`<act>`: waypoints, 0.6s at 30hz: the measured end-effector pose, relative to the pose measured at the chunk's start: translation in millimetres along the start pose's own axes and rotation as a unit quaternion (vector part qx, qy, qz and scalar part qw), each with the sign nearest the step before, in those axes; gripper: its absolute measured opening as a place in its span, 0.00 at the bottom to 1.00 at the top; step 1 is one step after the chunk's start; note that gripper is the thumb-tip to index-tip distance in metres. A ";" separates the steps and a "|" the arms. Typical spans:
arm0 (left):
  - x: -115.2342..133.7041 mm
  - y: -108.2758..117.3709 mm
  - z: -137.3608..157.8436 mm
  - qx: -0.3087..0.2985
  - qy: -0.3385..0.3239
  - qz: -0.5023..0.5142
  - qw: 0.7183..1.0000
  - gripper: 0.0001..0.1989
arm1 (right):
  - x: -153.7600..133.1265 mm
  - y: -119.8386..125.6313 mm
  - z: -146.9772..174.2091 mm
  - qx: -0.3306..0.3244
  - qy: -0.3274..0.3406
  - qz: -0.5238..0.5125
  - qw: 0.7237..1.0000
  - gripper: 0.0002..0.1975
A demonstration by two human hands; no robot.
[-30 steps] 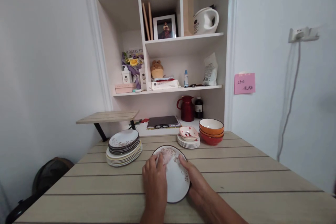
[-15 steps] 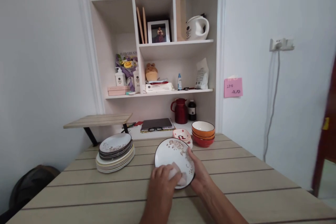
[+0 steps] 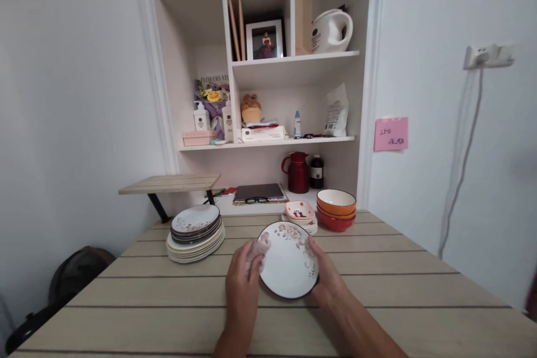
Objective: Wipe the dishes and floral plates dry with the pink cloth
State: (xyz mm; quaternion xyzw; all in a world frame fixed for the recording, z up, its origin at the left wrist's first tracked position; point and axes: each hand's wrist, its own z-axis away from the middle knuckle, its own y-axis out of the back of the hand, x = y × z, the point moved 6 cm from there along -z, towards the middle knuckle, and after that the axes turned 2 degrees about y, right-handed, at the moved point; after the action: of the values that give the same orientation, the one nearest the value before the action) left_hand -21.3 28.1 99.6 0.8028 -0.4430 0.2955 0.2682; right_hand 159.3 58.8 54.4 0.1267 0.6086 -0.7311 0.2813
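A white plate [image 3: 287, 268] with a dark rim and brown flowers is tilted toward me above the table. My right hand [image 3: 329, 279] grips it by its right edge, thumb on the face and fingers behind. In my left hand [image 3: 243, 279] is a crumpled pale cloth [image 3: 258, 251], closed in the fingers at the plate's left rim. To the left stands a stack of plates [image 3: 196, 221], dark-rimmed flowered ones on top of larger pale ones.
Orange and red bowls [image 3: 337, 210] are stacked at the back right, beside small pink-rimmed dishes [image 3: 300, 211]. Behind them are a red jug [image 3: 297, 173], a dark bottle [image 3: 317, 172] and a laptop [image 3: 259, 193]. A raised wooden shelf [image 3: 170, 183] stands at the back left.
My left hand has moved the cloth from the plate's lower face to its left rim. My right hand still holds the plate. The view has shifted, moving the scene rightward.
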 end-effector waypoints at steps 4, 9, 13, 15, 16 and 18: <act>-17.0 3.6 -4.0 0.043 0.173 0.170 0.969 0.20 | 17.1 -1.5 3.0 0.030 -0.026 0.019 0.999 0.24; -24.7 -14.2 0.4 -0.049 0.285 0.305 0.907 0.32 | 40.0 -20.6 11.1 -0.035 -0.058 0.039 0.997 0.24; -27.3 -29.8 8.8 -0.152 0.309 0.291 0.892 0.33 | 41.7 -24.3 12.7 -0.052 -0.067 0.030 0.996 0.24; -29.5 -37.1 13.3 -0.202 0.305 0.237 0.900 0.32 | 39.7 -22.4 11.7 -0.046 -0.071 0.028 0.996 0.24; -30.8 -40.0 15.2 -0.219 0.301 0.212 0.904 0.31 | 38.6 -21.3 11.2 -0.041 -0.072 0.026 0.996 0.24; -33.6 -42.9 17.2 -0.228 0.293 0.180 0.911 0.28 | 36.8 -19.9 10.4 -0.033 -0.072 0.023 0.997 0.23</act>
State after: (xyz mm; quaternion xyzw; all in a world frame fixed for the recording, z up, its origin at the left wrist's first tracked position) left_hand 5.6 54.6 56.7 0.5044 -0.5369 0.4515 0.5035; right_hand 119.9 41.4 53.6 0.0785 0.6075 -0.7113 0.3448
